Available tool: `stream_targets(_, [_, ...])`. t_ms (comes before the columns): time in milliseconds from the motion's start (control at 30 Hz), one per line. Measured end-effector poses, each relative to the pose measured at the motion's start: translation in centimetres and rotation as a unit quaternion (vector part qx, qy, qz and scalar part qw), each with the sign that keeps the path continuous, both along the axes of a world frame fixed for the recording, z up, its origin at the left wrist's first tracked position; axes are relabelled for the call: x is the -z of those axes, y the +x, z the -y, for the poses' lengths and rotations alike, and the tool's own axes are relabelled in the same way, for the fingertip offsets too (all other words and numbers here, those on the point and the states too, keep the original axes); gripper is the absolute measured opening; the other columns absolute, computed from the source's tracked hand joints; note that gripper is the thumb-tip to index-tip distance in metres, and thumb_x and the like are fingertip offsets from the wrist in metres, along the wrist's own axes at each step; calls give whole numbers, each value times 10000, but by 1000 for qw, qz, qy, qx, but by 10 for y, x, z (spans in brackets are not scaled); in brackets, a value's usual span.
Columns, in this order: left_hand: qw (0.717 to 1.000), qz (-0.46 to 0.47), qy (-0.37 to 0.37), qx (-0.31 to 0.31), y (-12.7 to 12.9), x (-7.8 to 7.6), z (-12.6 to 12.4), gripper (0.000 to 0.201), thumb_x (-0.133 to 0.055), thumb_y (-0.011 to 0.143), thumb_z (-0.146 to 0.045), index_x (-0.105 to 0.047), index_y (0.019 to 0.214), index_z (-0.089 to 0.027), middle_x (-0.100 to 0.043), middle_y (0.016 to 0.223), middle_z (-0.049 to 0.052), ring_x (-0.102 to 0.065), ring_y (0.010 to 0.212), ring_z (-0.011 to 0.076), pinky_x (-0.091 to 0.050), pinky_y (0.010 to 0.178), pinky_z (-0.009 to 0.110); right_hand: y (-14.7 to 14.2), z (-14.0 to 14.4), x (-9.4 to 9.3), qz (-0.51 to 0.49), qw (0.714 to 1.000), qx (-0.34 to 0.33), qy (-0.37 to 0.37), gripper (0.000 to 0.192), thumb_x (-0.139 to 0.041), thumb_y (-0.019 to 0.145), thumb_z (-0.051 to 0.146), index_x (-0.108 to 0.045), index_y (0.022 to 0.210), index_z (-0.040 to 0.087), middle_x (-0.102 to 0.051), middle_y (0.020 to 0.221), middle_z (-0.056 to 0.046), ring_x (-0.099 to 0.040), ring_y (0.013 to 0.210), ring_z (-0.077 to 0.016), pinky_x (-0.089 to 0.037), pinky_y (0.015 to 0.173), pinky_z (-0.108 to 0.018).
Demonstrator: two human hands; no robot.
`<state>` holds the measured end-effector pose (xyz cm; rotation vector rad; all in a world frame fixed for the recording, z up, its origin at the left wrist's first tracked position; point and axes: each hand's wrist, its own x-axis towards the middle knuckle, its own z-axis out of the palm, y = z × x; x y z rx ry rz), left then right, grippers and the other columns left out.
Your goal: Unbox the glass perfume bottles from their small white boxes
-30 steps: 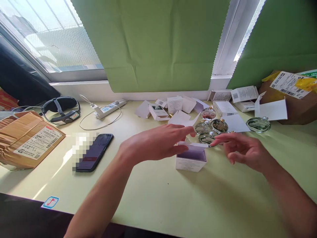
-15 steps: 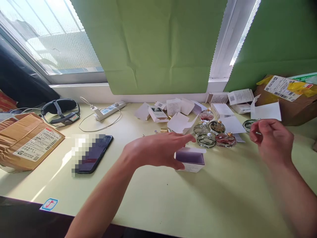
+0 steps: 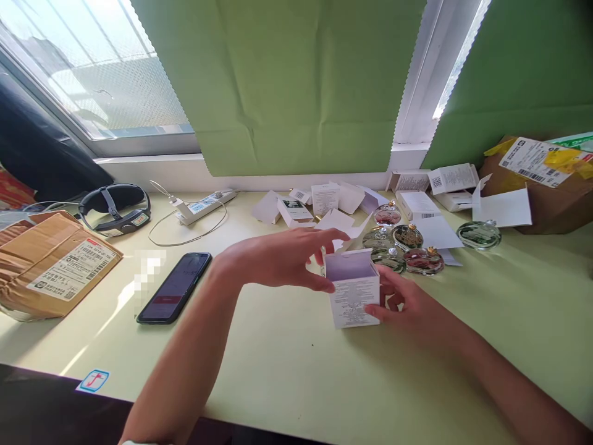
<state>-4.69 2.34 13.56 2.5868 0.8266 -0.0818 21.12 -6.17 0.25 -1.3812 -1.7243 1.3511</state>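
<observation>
A white carton (image 3: 356,303) with small print on its front and a lilac inside stands on the table, its top open. My right hand (image 3: 407,303) grips its right side, thumb on the front face. At the upper left edge is my left hand (image 3: 278,259), thumb at the front corner and fingers curled round toward the back, partly hidden. Just behind the carton sit several round glass perfume bottles, among them a pink one (image 3: 424,261) and a dark one (image 3: 407,237). A greenish perfume bottle (image 3: 479,235) lies apart to the right.
Opened white cartons (image 3: 324,199) and loose flaps lie along the back by the sill. To the left are a phone (image 3: 176,289), a power strip (image 3: 206,207), a black headset (image 3: 113,210) and a cardboard box (image 3: 55,266). Another cardboard box (image 3: 546,198) stands at the right back.
My right hand has moved left from the greenish bottle and taken hold of the carton. The carton now shows more of its printed front. My left hand has shifted slightly up and left.
</observation>
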Motion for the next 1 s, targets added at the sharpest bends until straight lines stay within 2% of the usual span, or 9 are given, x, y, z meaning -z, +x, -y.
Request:
stream_targets(67, [999,17,11,-33,-7,-2,-6,655,-599,918,-532,-382,1475,-265,-653,1261,70,-635,1067,186,-460,876,291,7,-2,-1,-41,999,22,-12,715,-708,857,490,-358,1462,340,-618,1281,-77,-659,917,-208,-551,702,-339])
stream_targets(133, [998,24,25,-60,-13,-3,-12,586,-509,963,-542,-394,1468,-267,-660,1251,65,-625,1100,190,-461,880,294,13,-4,-4,-70,996,47,-15,738,-741,834,463,-351,1449,340,-585,1341,-96,-664,943,-220,-560,684,-343])
stream_targets(233, [995,2,34,-89,-15,0,-18,536,-463,979,-538,-441,1442,-270,-689,1188,52,-611,1126,200,-460,877,294,19,-6,-7,-118,989,89,-9,697,-768,818,435,-383,1392,348,-598,1331,-91,-664,862,-196,-543,578,-306])
stream_targets(367, [992,-55,19,-114,-9,5,-21,548,-452,967,-557,-468,1432,-267,-681,1218,59,-596,1134,223,-465,821,296,20,-9,-5,-149,981,126,-5,658,-791,800,428,-419,1341,382,-645,1269,-53,-662,739,-158,-465,442,-232])
stream_targets(500, [992,-52,6,-116,-4,7,-20,597,-425,957,-614,-443,1453,-282,-702,1176,45,-575,1160,232,-454,826,296,21,-10,0,-156,980,127,-1,653,-796,799,420,-428,1339,420,-676,1222,-20,-640,637,-118,-428,403,-207])
stream_targets(667, [993,-55,8,-109,-2,8,-20,579,-418,953,-624,-489,1411,-276,-686,1212,45,-568,1156,232,-446,818,290,22,-10,-1,-160,979,126,0,655,-794,804,412,-421,1342,431,-669,1234,-22,-656,669,-132,-413,388,-197])
stream_targets(867, [992,-84,7,-96,0,21,-30,493,-442,954,-571,-551,1322,-261,-650,1265,62,-607,1069,225,-441,817,303,18,-8,-6,-156,980,122,4,638,-789,808,410,-421,1329,402,-667,1203,-30,-633,635,-119,-407,389,-193])
stream_targets(933, [992,-87,2,-94,0,25,-33,480,-444,953,-564,-556,1308,-261,-649,1260,60,-617,1031,219,-443,818,309,22,-10,-7,-159,979,125,12,638,-799,790,420,-435,1314,395,-684,1133,-27,-621,608,-129,-387,368,-195])
stream_targets(1000, [992,-90,1,-92,-1,28,-35,474,-444,952,-560,-558,1303,-263,-654,1246,59,-614,1030,219,-445,824,312,38,-12,-10,-165,971,168,30,608,-810,763,442,-486,1274,385,-700,1006,-20,-602,566,-144,-394,360,-217])
